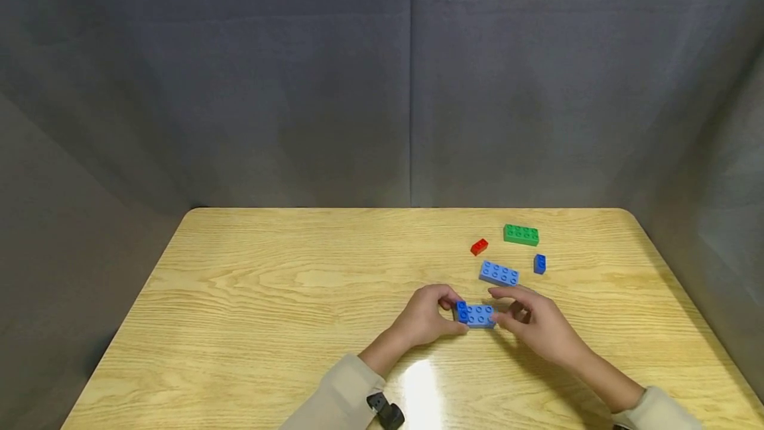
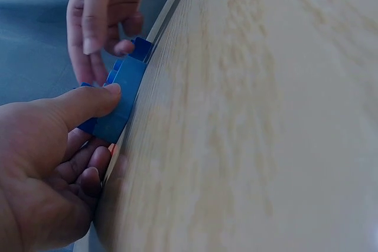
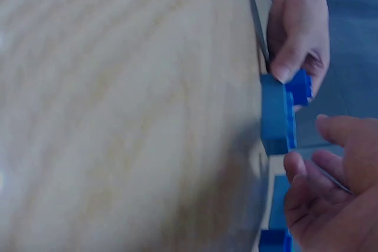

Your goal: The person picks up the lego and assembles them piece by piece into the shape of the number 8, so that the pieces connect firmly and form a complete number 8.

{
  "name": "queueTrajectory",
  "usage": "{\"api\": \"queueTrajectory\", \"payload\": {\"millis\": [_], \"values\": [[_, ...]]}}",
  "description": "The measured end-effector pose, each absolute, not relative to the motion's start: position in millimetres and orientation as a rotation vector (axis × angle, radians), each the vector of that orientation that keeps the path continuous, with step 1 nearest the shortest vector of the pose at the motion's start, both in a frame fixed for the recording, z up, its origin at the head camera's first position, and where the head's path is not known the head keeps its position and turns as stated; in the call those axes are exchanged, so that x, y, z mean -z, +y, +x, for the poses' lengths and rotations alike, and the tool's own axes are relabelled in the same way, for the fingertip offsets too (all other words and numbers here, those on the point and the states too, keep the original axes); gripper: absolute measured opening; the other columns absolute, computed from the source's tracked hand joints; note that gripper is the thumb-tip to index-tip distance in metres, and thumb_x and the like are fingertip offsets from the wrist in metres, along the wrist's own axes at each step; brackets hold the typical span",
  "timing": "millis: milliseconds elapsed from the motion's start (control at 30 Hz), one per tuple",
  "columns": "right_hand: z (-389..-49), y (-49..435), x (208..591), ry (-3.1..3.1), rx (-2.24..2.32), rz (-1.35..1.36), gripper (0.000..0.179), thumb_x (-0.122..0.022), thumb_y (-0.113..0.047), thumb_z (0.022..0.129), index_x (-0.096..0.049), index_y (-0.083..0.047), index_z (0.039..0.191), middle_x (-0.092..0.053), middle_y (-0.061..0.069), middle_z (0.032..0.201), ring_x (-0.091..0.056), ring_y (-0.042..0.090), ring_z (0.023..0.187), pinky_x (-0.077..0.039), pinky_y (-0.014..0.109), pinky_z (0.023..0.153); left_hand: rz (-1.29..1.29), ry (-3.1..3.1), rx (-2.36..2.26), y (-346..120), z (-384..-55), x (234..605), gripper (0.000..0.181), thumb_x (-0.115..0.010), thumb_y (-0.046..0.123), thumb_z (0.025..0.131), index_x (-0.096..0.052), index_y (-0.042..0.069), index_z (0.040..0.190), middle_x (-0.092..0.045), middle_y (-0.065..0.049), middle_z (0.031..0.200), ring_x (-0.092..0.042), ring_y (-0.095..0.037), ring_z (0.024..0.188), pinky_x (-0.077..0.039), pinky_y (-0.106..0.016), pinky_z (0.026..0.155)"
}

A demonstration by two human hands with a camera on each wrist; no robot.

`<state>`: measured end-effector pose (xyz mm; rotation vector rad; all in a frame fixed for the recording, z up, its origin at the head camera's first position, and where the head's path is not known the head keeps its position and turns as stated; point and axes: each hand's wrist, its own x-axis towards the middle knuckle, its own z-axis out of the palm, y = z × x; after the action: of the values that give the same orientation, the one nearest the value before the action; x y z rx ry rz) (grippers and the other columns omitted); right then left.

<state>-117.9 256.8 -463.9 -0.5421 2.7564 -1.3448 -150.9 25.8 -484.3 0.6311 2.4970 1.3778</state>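
- Light-blue brick (image 1: 481, 316): it sits at the table (image 1: 268, 271), lower right of centre in the frame, between my two hands.
- I judge that I am joining bricks: a small dark-blue brick (image 1: 462, 311) is mounted across its left end. I cannot tell whether that is pressed fully home.
- The next move, I think, calls for a steady hold on the left and, if the joint is loose, a straight downward press, so nothing tips.
- My left hand (image 1: 425, 317) pinches the left end, thumb along the near side, fingers beyond.
- My right hand (image 1: 540, 327) grasps nothing; its fingers are loosely bent beside the right end, and I cannot tell whether a fingertip touches.
- The long brick lies studs up, six round studs showing in two rows, its sides smooth and plain; the darker piece shows two studs.
- Further up the right half lie a second pale-blue brick (image 1: 499, 273), a red brick (image 1: 479, 247), a green brick (image 1: 521, 235) and a loose blue brick (image 1: 540, 264).
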Motion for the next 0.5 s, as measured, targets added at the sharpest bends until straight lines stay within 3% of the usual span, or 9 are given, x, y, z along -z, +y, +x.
{"api": "queueTrajectory", "payload": {"millis": [267,500], "values": [[-123,277,454,2.827,1.381,-0.556,0.037,-0.068,-0.019,0.087,-0.06,-0.012,0.123,-0.062,0.006,0.103,-0.058,0.01,0.073,-0.047,0.025,0.056,0.612,2.496,-1.358,26,-151,484,0.034,-0.085,0.023,0.069,-0.066,0.015,0.096,-0.057,0.011,0.084,-0.051,-0.005,0.079,-0.043,-0.018,0.072],[-127,297,457,2.829,1.41,-0.524,0.043,-0.069,-0.015,0.086,-0.057,-0.01,0.127,-0.059,0.01,0.113,-0.058,0.01,0.075,-0.048,0.026,0.056,0.597,2.487,-1.373,25,-150,482,0.033,-0.084,0.022,0.069,-0.066,0.015,0.096,-0.057,0.01,0.085,-0.051,-0.006,0.079,-0.042,-0.018,0.072]]}}
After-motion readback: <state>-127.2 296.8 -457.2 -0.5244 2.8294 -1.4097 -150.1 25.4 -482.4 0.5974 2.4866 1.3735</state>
